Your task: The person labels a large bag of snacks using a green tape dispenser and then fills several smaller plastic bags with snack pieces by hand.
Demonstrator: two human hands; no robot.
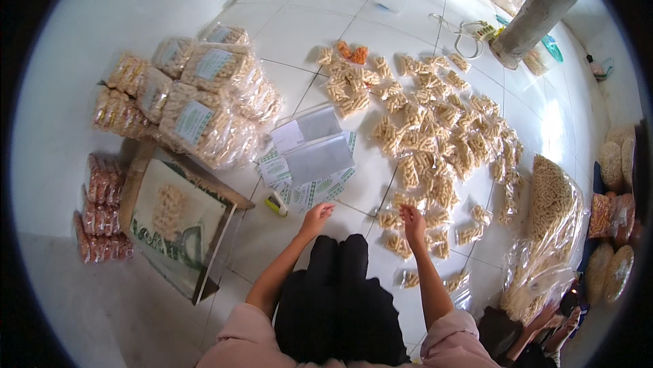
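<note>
My left hand (pixel 317 218) hovers above the tiles before my knees, fingers half curled and slightly apart, with nothing in it. It is nearest to printed paper labels (pixel 319 188) in green and white. On these labels rest clear plastic bags (pixel 320 156), flat and unfilled. Among small clear packets of pale stick-shaped snacks (pixel 436 133) is my right hand (pixel 412 219). Its fingertips are at a snack packet (pixel 406 199); whether they grip it is unclear. A box cutter (pixel 276 203) with a yellow-green and white handle lies left of the labels.
Large filled snack bags (pixel 209 108) are stacked at the left, above a wooden-edged box (pixel 176 220) and packs of reddish snacks (pixel 102 210). Rightward stands a big clear sack of snacks (pixel 553 199); another person's hands (pixel 548 319) are below it. A round pillar (pixel 541 11) rises beside a power strip (pixel 483 31).
</note>
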